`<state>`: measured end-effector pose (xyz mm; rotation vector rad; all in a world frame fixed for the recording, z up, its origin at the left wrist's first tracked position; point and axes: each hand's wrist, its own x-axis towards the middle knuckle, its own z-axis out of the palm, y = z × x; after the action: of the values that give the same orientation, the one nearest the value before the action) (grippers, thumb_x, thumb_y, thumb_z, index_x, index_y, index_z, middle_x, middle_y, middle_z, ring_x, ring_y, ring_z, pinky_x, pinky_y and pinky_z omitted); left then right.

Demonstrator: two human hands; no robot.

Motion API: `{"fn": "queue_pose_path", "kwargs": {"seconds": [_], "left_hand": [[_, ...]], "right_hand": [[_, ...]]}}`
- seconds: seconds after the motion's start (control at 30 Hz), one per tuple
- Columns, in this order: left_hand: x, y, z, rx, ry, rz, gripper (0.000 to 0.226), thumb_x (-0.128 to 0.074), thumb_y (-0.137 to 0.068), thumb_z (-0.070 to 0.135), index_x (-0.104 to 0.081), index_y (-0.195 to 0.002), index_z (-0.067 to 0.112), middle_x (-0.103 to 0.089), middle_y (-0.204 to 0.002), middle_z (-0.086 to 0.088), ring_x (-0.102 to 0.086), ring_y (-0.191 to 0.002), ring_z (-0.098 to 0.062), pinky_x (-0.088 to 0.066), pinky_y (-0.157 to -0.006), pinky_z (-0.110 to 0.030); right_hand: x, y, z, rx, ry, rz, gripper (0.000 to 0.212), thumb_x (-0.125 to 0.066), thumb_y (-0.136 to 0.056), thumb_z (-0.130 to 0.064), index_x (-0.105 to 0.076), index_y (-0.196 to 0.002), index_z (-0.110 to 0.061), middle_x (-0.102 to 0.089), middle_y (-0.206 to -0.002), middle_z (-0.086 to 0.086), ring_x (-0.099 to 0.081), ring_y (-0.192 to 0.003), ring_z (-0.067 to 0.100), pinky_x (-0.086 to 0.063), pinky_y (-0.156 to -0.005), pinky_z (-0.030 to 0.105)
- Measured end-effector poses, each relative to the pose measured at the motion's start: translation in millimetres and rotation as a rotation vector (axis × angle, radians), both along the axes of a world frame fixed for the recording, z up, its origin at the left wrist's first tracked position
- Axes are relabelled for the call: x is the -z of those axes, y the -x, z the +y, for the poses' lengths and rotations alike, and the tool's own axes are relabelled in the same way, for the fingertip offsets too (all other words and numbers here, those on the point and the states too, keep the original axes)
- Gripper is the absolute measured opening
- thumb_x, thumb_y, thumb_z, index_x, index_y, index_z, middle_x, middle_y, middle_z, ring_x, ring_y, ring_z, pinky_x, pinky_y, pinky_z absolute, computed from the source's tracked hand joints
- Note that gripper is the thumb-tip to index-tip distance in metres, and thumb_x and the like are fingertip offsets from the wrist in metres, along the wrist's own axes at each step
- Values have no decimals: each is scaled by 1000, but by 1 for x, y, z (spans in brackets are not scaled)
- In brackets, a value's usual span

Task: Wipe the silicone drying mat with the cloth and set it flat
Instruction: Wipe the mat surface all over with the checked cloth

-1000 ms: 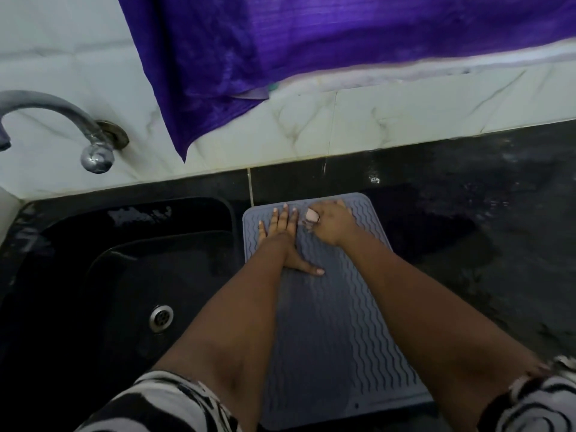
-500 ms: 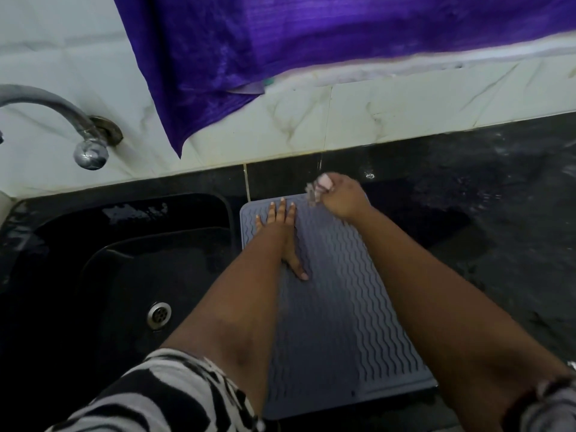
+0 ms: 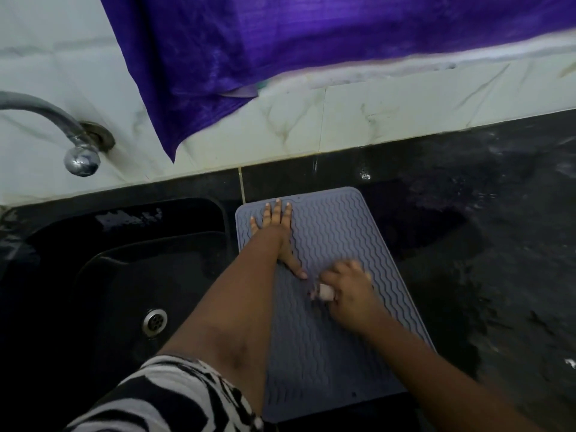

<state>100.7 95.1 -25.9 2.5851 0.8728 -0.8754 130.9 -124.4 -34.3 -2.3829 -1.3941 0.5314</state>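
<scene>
Mid-wipe, not finished. The silicone drying mat (image 3: 330,307) lies on the black bench (image 3: 467,244), its left long edge just beside the sink (image 3: 124,275), its far short edge near the wall tiles. As far as the view shows it already sits flat: no curled corner or lifted edge at the far end or on the right side. The near-left part is hidden under the forearm, so can't confirm there.

Left hand (image 3: 276,232): spread, palm down, fingers straight, pressing the mat's far-left corner next to the sink. Reads as an anchor so the mat doesn't slide.

Right hand (image 3: 349,291): curled round a small pale wad, probably the cloth (image 3: 325,293), on the middle of the mat, right of the left thumb. The hand is motion-blurred, so the grip detail is unclear; only a bit of the cloth pokes out on the thumb side.

Progress judgement: stroke under way at mid-mat. Can't tell from the surface which zones are already wiped; the mat looks uniformly grey, no clear wet/dry boundary. The end nearest the person and the strip under the left hand are the likely remainder.

Left to do: finish coverage, lift the left hand, wipe that corner, check all four corners lie flat beside the sink, put the cloth aside.
</scene>
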Motion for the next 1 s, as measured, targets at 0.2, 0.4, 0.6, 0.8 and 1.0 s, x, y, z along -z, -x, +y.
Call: {"fn": "queue_pose_path", "kwargs": {"seconds": [0.2, 0.4, 0.6, 0.8, 1.0], "left_hand": [[-7, 2, -6, -16, -13, 7, 167, -87, -40, 64, 37, -142, 19, 43, -150, -5, 36, -140, -28, 13, -114, -61], [-4, 6, -3, -6, -8, -30, 166, -86, -40, 67, 35, -143, 20, 44, -150, -3, 36, -139, -27, 16, -114, -58], [5, 7, 1, 9, -7, -102, 161, -84, -46, 66, 34, -144, 19, 41, -151, -4, 34, -141, -28, 16, -113, -59], [5, 31, -8, -1, 37, -247, 145, -78, -55, 68, 20, -151, 20, 31, -157, -3, 30, -143, -27, 17, -114, -54], [1, 65, -62, -29, -122, -502, 69, -64, -85, 48, -37, -145, 23, -15, -158, -8, -16, -144, -30, -20, -115, -42]], "right_hand": [[-46, -28, 33, 173, -150, 397, 17, -66, -80, -11, -63, -68, -22, -65, -75, -3, -64, -75, 15, -49, -69, 26], [-12, -41, 100, 66, 42, -30, 21, -60, -84, -33, -60, -102, -22, -60, -108, 7, -50, -107, 28, -39, -94, 41], [9, -5, 24, 41, -39, -57, 28, -64, -78, -22, -63, -106, -21, -57, -112, 5, -43, -110, 28, -39, -88, 39], [-12, 45, -65, -31, 108, 52, 22, -66, -77, -25, -68, -98, -23, -63, -106, -2, -47, -107, 18, -41, -90, 36], [-47, 14, -30, 162, -69, 287, 14, -63, -81, -9, -62, -73, -20, -64, -74, -14, -63, -81, 11, -40, -61, 9]]}}
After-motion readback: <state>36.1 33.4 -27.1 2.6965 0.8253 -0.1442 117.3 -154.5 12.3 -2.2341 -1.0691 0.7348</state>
